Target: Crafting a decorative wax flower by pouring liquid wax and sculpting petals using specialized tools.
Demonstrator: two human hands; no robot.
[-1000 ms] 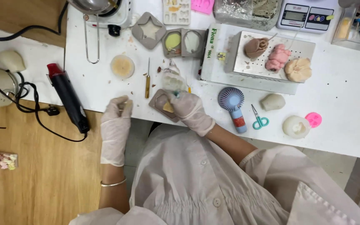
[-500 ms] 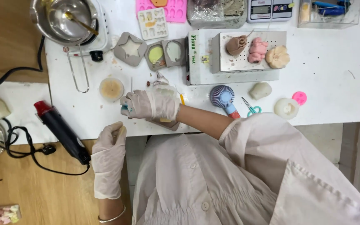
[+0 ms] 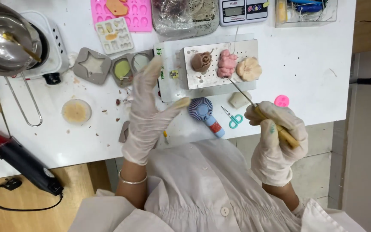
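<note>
Left hand: your gloved left hand (image 3: pixel 147 112) is raised over the near part of the desk, fingers spread and apart, holding nothing.
Right hand: your gloved right hand (image 3: pixel 275 139) is clamped on the wooden handle of a thin metal pick (image 3: pixel 266 114), off the desk's near edge; the pick's tip reaches up toward the metal plate.
Desk: the white desk (image 3: pixel 314 64) carries everything, and you look straight down on it.
Pot: a steel pot (image 3: pixel 3 41) sits on a white hot plate (image 3: pixel 54 47) at the far left, a stick leaning inside it.
Heat gun: a black heat gun (image 3: pixel 24 163) with a red end lies at the lower left, by the desk's corner.
Metal plate: a perforated metal plate (image 3: pixel 220 77) sits mid-desk, bearing three moulded shapes in a row: a brown rose (image 3: pixel 201 61), a pink figure (image 3: pixel 227 63) and a cream flower (image 3: pixel 249 68).
Pink mould: a pink mould tray (image 3: pixel 132 15) lies at the far edge, a small white mould (image 3: pixel 114 34) just beside it.
Star mould: a grey star mould (image 3: pixel 92 65) lies beside a grey two-cavity mould (image 3: pixel 127 66), partly behind your left hand.
Fan: a small blue handheld fan (image 3: pixel 205 114) lies between your two hands.
Disc: a round tan disc (image 3: pixel 76 111) lies left of your left hand.
Scissors: small teal scissors (image 3: pixel 233 119) lie just beside the fan.
Pink piece: a small round pink piece (image 3: pixel 281 101) rests just above your right hand.
</note>
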